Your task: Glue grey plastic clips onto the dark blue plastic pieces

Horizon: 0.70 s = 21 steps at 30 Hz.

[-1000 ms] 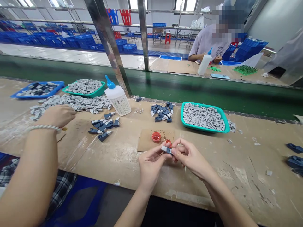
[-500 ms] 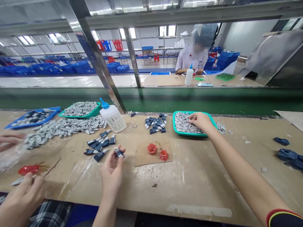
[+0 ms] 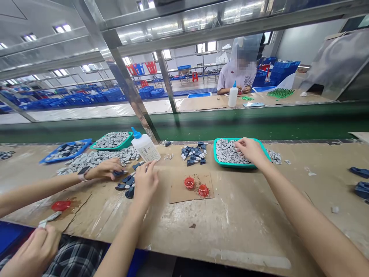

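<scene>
My left hand [image 3: 145, 181] reaches forward over a small heap of dark blue parts [image 3: 127, 184], fingers stretched out towards the white glue bottle [image 3: 145, 146]; nothing shows in it. My right hand [image 3: 250, 150] rests in the teal tray [image 3: 261, 145] of grey parts, fingertips pinched together on the pieces at its middle. Two red caps [image 3: 196, 186] sit on a cardboard square [image 3: 178, 192] between my arms. A second heap of dark blue parts [image 3: 193, 152] lies behind the cardboard.
A co-worker's hand [image 3: 105, 169] on my left touches the same blue heap; their other hand [image 3: 34, 250] holds a grey strip near a red cap [image 3: 60, 205]. Loose grey parts [image 3: 92, 158], another teal tray [image 3: 111, 141] and a blue tray [image 3: 66, 150] lie further left. A person works across the green conveyor [image 3: 201, 123].
My left hand, which held an assembled blue-and-grey part, has moved forward onto the blue heap. My right hand stays in the teal tray. The co-worker's hand has reached in to the heap.
</scene>
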Motion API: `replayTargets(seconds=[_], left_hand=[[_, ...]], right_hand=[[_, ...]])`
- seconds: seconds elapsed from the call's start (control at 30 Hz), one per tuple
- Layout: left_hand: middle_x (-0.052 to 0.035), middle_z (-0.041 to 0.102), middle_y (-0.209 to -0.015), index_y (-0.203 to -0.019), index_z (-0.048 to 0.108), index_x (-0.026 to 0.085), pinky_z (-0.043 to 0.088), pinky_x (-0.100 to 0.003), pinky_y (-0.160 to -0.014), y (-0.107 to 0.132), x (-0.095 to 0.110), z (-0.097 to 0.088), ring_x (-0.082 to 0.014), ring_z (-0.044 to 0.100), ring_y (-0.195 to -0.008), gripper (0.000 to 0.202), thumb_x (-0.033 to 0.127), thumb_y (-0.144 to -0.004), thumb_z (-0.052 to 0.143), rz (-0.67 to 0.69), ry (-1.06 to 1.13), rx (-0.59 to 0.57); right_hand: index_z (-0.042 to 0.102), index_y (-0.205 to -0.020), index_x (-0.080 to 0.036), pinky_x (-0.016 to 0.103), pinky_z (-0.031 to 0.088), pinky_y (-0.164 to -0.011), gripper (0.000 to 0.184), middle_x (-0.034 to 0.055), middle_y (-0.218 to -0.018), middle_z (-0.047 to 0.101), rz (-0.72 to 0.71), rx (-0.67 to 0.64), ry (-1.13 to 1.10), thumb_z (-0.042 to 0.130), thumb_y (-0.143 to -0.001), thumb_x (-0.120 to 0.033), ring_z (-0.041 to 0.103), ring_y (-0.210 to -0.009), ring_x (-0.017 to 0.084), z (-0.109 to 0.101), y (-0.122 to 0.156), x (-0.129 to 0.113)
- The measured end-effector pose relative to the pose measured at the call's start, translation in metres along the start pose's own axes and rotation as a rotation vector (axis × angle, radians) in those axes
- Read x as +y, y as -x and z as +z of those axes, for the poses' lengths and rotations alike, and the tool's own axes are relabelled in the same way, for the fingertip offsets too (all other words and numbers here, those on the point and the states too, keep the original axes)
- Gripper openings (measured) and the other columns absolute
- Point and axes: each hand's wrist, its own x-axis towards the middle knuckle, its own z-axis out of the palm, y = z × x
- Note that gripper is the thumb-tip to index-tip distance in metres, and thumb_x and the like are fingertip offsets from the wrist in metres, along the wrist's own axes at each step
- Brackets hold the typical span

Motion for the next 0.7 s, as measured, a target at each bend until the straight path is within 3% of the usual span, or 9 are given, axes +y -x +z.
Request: replayTargets(seconds=[0.1,0.2,0.37,0.5,0.6,0.7], left_hand=[[-0.013,0.063,-0.115,-0.118,0.062,0.021,0.04,-0.041,-0.099,-0.031,0.026,0.013,-0.0295,0.056,-0.112,0.034,0.026,-0.087,0.049,0.155,0.119,-0.171],[-0.0106,0.067,-0.109,-0.11,0.065,0.024,0.044,-0.037,-0.092,-0.058,0.053,0.036,-0.0287,0.06,-0.106,0.031,0.028,-0.08,0.063,0.262,0.208,-0.323],[-0.0082,0.072,-0.087,-0.094,0.069,0.023,0.048,-0.033,-0.075,-0.076,0.07,0.063,-0.0278,0.066,-0.082,0.029,0.019,-0.065,0.073,0.274,0.325,-0.444],[-0.0077,0.072,-0.088,-0.103,0.069,0.023,0.049,-0.036,-0.077,-0.066,0.056,0.048,-0.0266,0.066,-0.08,0.034,0.022,-0.07,0.069,0.172,0.432,-0.372],[-0.0097,0.071,-0.1,-0.109,0.068,0.022,0.051,-0.036,-0.081,-0.044,0.045,0.022,-0.0256,0.066,-0.09,0.033,0.033,-0.078,0.064,0.061,0.52,-0.245],[-0.0103,0.07,-0.108,-0.106,0.069,0.021,0.053,-0.035,-0.085,-0.013,0.044,0.0,-0.0244,0.065,-0.097,0.031,0.037,-0.08,0.065,-0.139,0.723,-0.085]], right_hand=[[0.066,-0.085,-0.015,0.029,0.052,-0.059,0.03,0.0125,-0.088,0.073,-0.011,-0.076,-0.182,0.054,-0.09,-0.043,0.068,-0.07,0.019,-0.006,0.029,-0.008],[0.07,-0.084,-0.016,0.026,0.05,-0.054,0.038,0.0082,-0.078,0.071,-0.003,-0.13,-0.375,0.059,-0.084,-0.052,0.063,-0.062,0.016,-0.004,0.064,-0.018],[0.074,-0.079,-0.015,0.023,0.04,-0.045,0.042,0.0023,-0.06,0.062,0.099,-0.223,-0.571,0.067,-0.076,-0.057,0.054,-0.053,0.013,0.027,0.113,-0.029],[0.07,-0.089,-0.015,0.024,0.042,-0.047,0.045,0.0026,-0.058,0.066,0.194,-0.231,-0.668,0.074,-0.068,-0.055,0.058,-0.052,0.015,0.06,0.131,-0.036],[0.067,-0.077,-0.015,0.025,0.043,-0.047,0.041,0.0054,-0.058,0.069,0.248,-0.248,-0.702,0.077,-0.066,-0.053,0.059,-0.051,0.015,0.077,0.137,-0.041],[0.067,-0.072,-0.015,0.024,0.042,-0.047,0.039,0.0054,-0.058,0.068,0.259,-0.281,-0.694,0.077,-0.067,-0.052,0.057,-0.049,0.013,0.086,0.141,-0.043]])
